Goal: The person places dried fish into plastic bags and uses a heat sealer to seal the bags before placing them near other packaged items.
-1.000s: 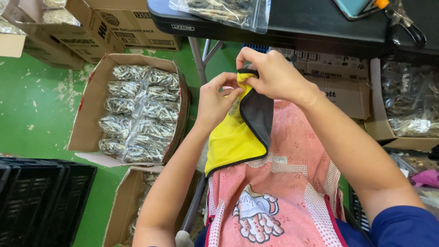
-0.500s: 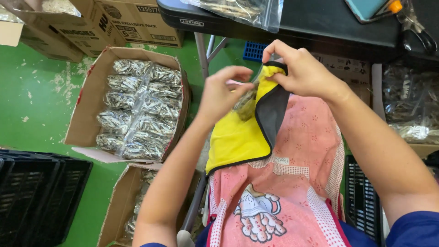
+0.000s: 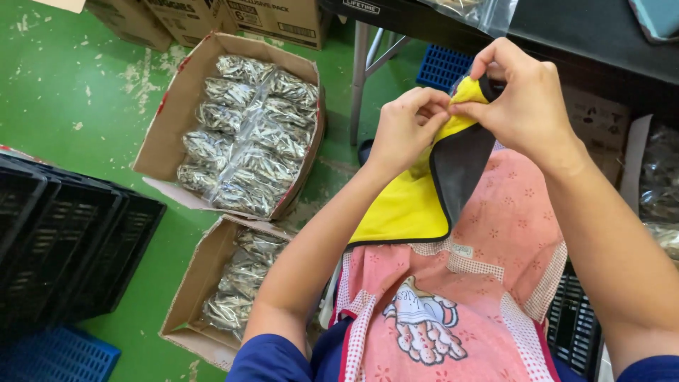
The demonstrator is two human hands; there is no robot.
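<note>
1. My left hand (image 3: 407, 127) and my right hand (image 3: 527, 99) are raised together in front of me, fingertips meeting at the top edge of a yellow cloth (image 3: 407, 209).
2. Both hands are pinched shut on that top edge: the left thumb and fingers grip it from the left, and the right hand curls over it from the right.
3. The cloth hangs down from my grip. Its yellow face is towards me, and its dark grey backing (image 3: 456, 173) shows where the right side folds over.
4. The lower edge of the cloth rests against the pink apron (image 3: 488, 283) I wear, which has a checked trim and a cartoon print near the bottom.
5. To the left, on the green floor (image 3: 71, 92), an open cardboard box (image 3: 173, 106) is filled with clear bags of small silvery pieces (image 3: 244, 138).
6. A second open box (image 3: 198, 283) of the same bags sits nearer to me, just beside my left forearm.
7. Black plastic crates (image 3: 64, 247) stand at the far left, with a blue crate (image 3: 49, 357) at the near left corner.
8. A dark table (image 3: 587, 35) runs across the far right, above my hands.
</note>
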